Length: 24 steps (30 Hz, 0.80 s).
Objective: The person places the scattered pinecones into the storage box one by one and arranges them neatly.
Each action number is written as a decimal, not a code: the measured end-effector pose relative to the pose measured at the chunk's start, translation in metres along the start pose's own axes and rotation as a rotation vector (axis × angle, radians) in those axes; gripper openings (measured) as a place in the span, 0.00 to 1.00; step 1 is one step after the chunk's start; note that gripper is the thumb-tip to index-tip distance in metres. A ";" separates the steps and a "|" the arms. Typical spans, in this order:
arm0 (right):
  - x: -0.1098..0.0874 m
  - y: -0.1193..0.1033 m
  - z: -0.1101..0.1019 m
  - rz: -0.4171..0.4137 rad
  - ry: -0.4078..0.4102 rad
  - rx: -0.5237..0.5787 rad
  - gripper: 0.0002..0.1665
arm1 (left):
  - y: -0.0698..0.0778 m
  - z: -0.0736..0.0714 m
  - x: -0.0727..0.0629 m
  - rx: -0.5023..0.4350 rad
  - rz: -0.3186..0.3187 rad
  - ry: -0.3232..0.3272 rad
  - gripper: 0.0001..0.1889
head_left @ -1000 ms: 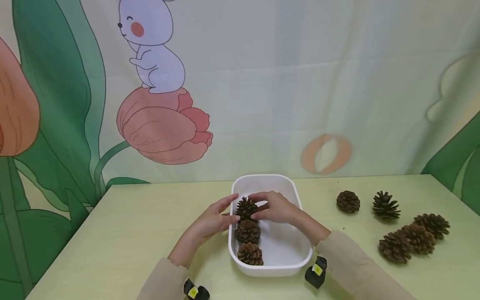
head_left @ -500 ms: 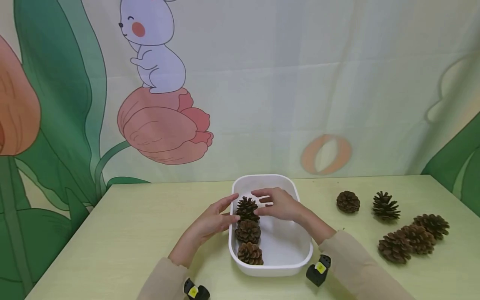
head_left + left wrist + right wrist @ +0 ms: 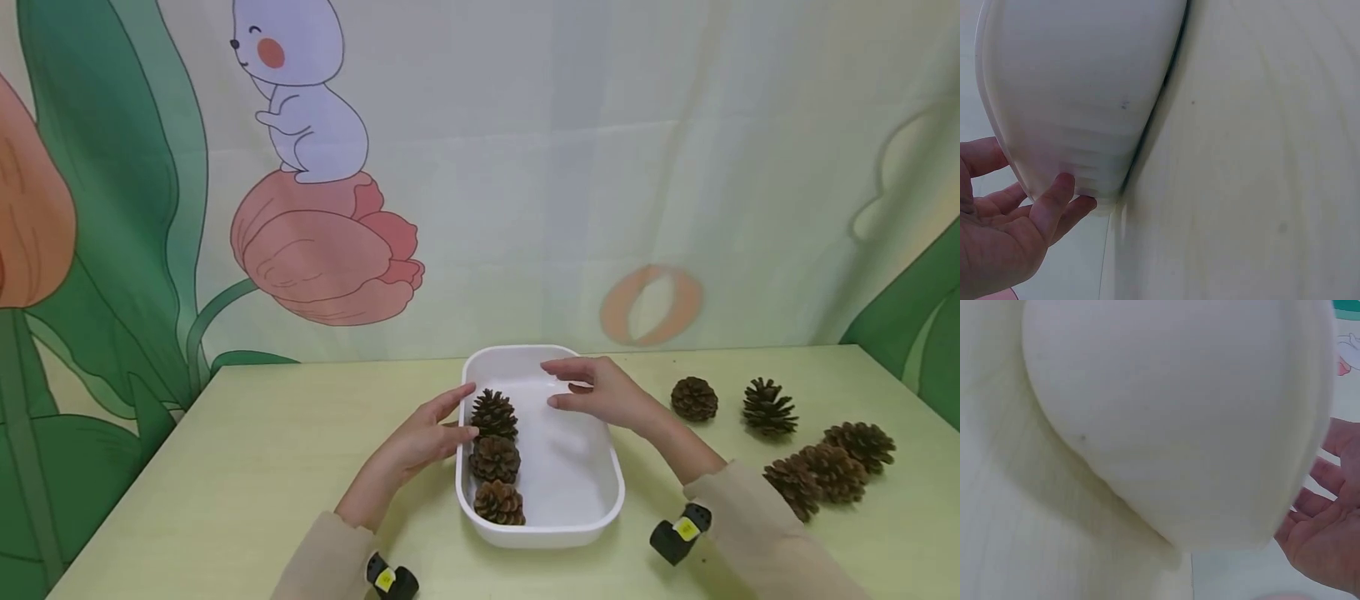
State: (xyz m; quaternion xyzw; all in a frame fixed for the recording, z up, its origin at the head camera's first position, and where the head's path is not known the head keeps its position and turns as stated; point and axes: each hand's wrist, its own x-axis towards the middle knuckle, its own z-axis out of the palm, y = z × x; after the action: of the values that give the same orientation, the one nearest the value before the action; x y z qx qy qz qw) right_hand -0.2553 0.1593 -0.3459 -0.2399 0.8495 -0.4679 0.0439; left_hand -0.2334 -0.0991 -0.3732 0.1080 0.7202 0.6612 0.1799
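Observation:
A white plastic tub sits on the table, with a column of three pine cones along its left wall: a far one, a middle one and a near one. My left hand holds the tub's left rim. In the left wrist view, fingertips press on the outer wall while another finger goes over the rim. Above the tub's far right part is my right hand, fingers spread and relaxed, with nothing in them. The right wrist view shows that hand partly behind the tub wall.
To the right on the table lie more pine cones: a round one, a spiky one and a cluster, partly covered by the right sleeve. A printed curtain hangs behind the table's far edge.
My right hand has let go of the far pine cone and moved right, away from it toward the tub's right rim. The left hand has stayed at the left rim.

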 end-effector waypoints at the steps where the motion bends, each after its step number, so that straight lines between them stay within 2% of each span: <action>1: -0.002 0.000 -0.002 -0.004 0.004 0.004 0.30 | 0.000 0.000 0.000 0.002 0.000 -0.001 0.32; 7: -0.010 0.000 -0.014 -0.017 0.025 0.015 0.31 | 0.002 0.000 -0.001 0.013 -0.006 0.002 0.32; 17: -0.024 0.008 -0.038 0.029 0.101 0.031 0.35 | 0.004 -0.001 0.002 0.007 -0.011 0.007 0.33; 24: -0.036 0.018 -0.050 0.056 0.145 -0.006 0.35 | 0.003 -0.001 0.000 0.007 -0.021 0.008 0.33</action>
State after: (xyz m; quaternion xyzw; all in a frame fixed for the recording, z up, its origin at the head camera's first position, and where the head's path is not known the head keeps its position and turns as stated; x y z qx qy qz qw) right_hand -0.2454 0.2226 -0.3382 -0.1816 0.8583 -0.4800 -0.0055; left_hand -0.2337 -0.0996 -0.3706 0.0982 0.7243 0.6574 0.1836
